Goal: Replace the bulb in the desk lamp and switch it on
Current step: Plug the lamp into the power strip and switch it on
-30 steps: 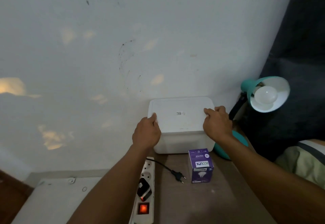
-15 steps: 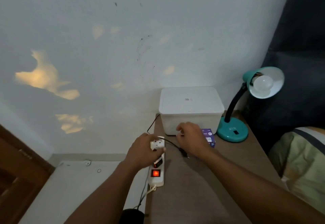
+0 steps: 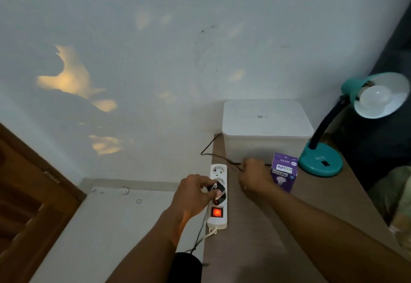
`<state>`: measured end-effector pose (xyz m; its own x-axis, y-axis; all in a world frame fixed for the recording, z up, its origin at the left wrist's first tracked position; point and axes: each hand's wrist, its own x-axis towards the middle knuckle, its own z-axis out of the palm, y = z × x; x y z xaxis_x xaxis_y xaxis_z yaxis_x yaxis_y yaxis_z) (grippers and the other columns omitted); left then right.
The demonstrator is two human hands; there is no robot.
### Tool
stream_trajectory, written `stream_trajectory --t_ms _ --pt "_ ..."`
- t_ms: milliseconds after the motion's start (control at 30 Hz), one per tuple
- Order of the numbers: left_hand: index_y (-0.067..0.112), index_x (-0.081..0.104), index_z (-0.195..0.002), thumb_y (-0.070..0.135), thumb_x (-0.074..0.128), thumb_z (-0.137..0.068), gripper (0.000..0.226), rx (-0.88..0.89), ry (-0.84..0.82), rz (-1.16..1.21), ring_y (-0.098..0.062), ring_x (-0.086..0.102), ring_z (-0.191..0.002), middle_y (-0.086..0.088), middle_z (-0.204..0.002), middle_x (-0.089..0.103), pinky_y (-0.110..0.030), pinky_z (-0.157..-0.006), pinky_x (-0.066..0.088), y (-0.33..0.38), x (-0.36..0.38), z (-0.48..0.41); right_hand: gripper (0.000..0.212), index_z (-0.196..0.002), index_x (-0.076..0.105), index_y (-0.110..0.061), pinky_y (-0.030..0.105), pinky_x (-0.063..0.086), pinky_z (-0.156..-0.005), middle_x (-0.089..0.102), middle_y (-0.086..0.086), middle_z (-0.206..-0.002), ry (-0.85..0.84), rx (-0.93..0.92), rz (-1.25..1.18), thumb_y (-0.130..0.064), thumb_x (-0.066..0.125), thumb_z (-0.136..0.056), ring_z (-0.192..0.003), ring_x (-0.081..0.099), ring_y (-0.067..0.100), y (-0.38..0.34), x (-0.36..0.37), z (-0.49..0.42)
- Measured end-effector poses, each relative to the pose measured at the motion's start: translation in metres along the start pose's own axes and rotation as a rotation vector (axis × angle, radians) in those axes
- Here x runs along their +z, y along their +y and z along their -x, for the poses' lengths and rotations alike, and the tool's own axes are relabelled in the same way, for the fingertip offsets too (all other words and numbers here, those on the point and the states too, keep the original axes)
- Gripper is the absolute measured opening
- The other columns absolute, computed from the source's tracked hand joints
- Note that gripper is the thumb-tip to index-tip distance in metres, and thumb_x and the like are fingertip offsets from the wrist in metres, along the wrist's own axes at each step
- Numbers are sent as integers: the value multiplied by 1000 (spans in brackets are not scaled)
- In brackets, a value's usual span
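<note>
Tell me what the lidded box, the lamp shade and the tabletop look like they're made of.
Lidded box: probably plastic, white and faintly translucent, with rounded moulded corners.
Lamp shade: teal outside, glossy white inside; painted metal or plastic, the picture can't settle which.
Tabletop: likely wood-look laminate or veneer, matte grey-brown with faint lengthwise grain.

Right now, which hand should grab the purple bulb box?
The right hand, probably. It sits on the table right beside the purple bulb box, closed around the black cord. The left hand is farther off, gripping a black plug on the power strip.
</note>
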<state>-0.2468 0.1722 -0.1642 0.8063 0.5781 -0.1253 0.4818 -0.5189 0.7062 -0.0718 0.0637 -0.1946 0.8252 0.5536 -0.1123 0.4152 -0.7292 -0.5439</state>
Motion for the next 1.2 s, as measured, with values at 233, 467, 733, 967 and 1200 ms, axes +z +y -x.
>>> stream_trajectory --t_ms 233,467,733,967,1200 --pt "29 76 -114 31 79 -84 30 -2 7 30 -6 62 -100 5 -119 73 -28 -92 50 -3 2 0 15 -69 64 -14 34 57 -62 67 6 -73 5 -73 -435 -9 76 -78 -67 66 20 -52 -16 -16" --pt "26 75 -118 33 79 -85 34 -18 18 69 -7 64 -101 4 -118 72 -22 -86 48 -7 5 1 21 -65 62 -25 43 59 -66 66 -5 -69 34 -142 -256 -21 77 -78 -68 65 14 -41 19 -18" --pt "26 76 -118 32 79 -85 33 -32 2 84 -11 65 -104 1 -120 73 -34 -96 54 -8 4 0 27 -60 53 -25 40 56 -63 64 0 -72 0 -222 -43 -23 74 -77 -70 62 21 -40 25 -23" --pt "23 73 -121 29 77 -87 35 -32 -8 66 -12 63 -104 -2 -124 72 -33 -97 51 -5 3 0 25 -63 59 -18 43 58 -67 64 4 -73 -57 -159 -125 -17 81 -75 -70 63 19 -39 29 -25" --pt "28 75 -115 33 75 -88 28 -29 -32 -94 -11 66 -106 1 -121 74 -34 -95 53 7 0 2 5 -87 64 -22 32 53 -69 66 7 -90 -186 -128 -398 -19 63 -91 -82 63 15 -22 -4 29"
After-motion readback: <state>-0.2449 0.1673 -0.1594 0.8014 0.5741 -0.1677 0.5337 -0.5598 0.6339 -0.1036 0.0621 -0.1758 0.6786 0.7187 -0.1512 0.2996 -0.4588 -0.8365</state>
